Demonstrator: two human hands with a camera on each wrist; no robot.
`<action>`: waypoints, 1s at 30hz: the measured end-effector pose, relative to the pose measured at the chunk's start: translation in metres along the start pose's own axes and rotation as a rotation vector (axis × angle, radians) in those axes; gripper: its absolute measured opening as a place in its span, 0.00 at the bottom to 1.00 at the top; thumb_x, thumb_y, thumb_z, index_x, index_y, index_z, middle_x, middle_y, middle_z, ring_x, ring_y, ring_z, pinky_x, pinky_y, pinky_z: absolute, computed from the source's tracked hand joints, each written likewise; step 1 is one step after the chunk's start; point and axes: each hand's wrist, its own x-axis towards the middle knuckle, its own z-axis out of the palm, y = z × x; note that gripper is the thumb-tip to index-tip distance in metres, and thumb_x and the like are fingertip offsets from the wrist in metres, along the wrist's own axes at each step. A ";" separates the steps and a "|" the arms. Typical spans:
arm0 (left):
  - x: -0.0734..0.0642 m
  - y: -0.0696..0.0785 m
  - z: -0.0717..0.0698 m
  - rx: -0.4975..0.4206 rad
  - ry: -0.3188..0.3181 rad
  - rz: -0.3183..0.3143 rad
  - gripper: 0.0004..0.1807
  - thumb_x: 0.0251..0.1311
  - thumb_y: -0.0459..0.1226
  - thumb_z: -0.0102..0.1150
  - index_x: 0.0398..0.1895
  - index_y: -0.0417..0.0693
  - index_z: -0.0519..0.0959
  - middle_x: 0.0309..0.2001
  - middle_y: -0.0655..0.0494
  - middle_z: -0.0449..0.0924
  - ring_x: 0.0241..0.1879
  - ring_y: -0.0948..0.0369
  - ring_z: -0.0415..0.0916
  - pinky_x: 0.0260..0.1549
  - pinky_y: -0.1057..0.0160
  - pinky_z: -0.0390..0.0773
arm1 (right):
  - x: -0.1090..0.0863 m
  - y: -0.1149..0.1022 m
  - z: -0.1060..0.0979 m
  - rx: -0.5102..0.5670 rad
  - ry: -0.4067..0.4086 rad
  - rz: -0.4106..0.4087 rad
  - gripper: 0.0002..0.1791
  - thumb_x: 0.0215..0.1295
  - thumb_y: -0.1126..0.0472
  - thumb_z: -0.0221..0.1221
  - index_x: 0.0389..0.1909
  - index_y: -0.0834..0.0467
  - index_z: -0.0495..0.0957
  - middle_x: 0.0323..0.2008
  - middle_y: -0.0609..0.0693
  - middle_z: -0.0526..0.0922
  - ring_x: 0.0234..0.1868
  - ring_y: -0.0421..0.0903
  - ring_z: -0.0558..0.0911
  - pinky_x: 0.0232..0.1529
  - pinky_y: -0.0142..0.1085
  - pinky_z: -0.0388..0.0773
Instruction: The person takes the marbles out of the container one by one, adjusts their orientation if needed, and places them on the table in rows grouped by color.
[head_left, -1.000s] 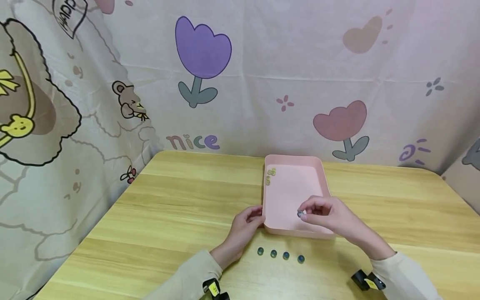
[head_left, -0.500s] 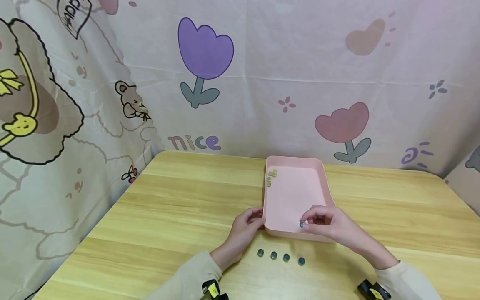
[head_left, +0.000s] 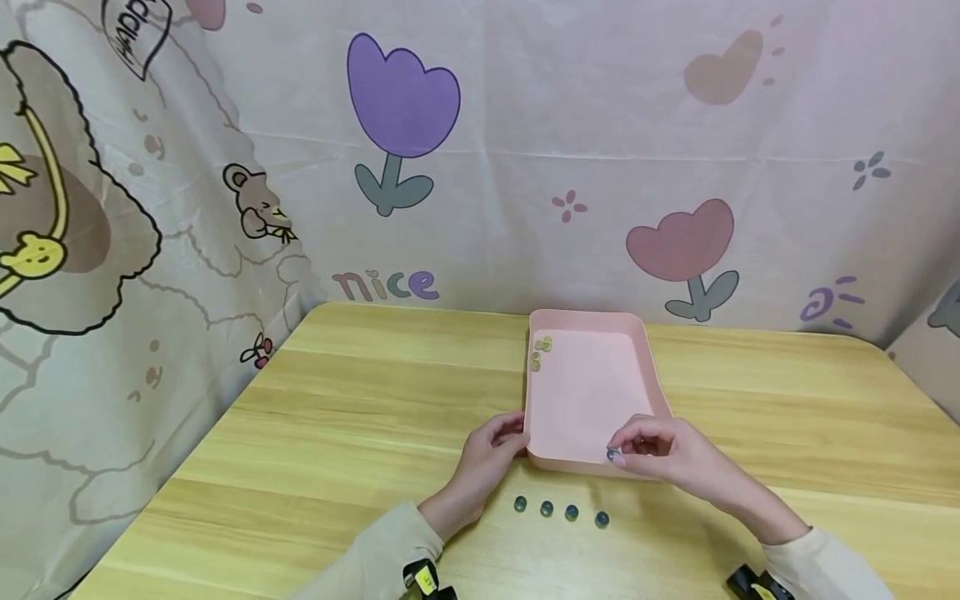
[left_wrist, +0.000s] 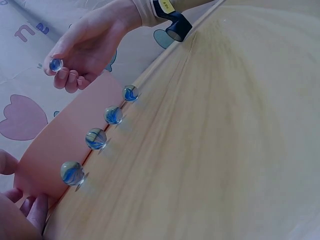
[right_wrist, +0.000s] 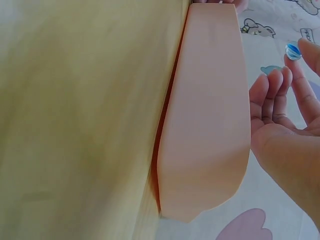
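My right hand pinches a clear glass marble with blue swirls between thumb and index finger, just above the near right part of the pink tray. In the right wrist view its other fingers are loosely bent. Holding the tray by its near left corner is my left hand; some of its fingers are hidden in the head view. Several blue-swirled marbles sit in a spaced row on the table, along the tray's near side. Inside the tray, several yellowish marbles lie by the far left wall.
The wooden table reaches back to a printed cloth hung behind and at the left. Low walls surround the tray. Black wrist cameras are strapped at both sleeves.
My right hand has moved toward the tray's near edge and slightly right, with the marble still pinched. The left hand and the row of marbles have stayed in place.
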 end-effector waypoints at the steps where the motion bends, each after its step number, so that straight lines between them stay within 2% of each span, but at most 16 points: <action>1: 0.000 0.000 0.000 -0.001 0.000 0.000 0.21 0.63 0.32 0.58 0.59 0.34 0.73 0.50 0.47 0.77 0.48 0.57 0.75 0.50 0.62 0.78 | 0.000 0.000 0.000 0.002 -0.002 -0.001 0.05 0.63 0.65 0.62 0.39 0.57 0.82 0.32 0.47 0.78 0.33 0.41 0.75 0.32 0.30 0.75; 12: 0.001 -0.001 -0.001 -0.007 0.000 -0.004 0.21 0.63 0.33 0.57 0.59 0.34 0.73 0.51 0.47 0.77 0.48 0.56 0.76 0.51 0.61 0.78 | -0.002 0.005 0.000 -0.015 0.001 -0.038 0.05 0.63 0.66 0.63 0.38 0.55 0.82 0.31 0.46 0.78 0.33 0.40 0.75 0.32 0.30 0.75; 30: 0.001 0.001 -0.001 -0.006 0.004 -0.014 0.21 0.63 0.33 0.58 0.60 0.36 0.73 0.51 0.48 0.77 0.48 0.57 0.76 0.50 0.62 0.78 | -0.007 0.001 0.000 -0.026 0.016 -0.014 0.04 0.62 0.65 0.63 0.38 0.57 0.83 0.32 0.47 0.79 0.34 0.41 0.75 0.33 0.30 0.75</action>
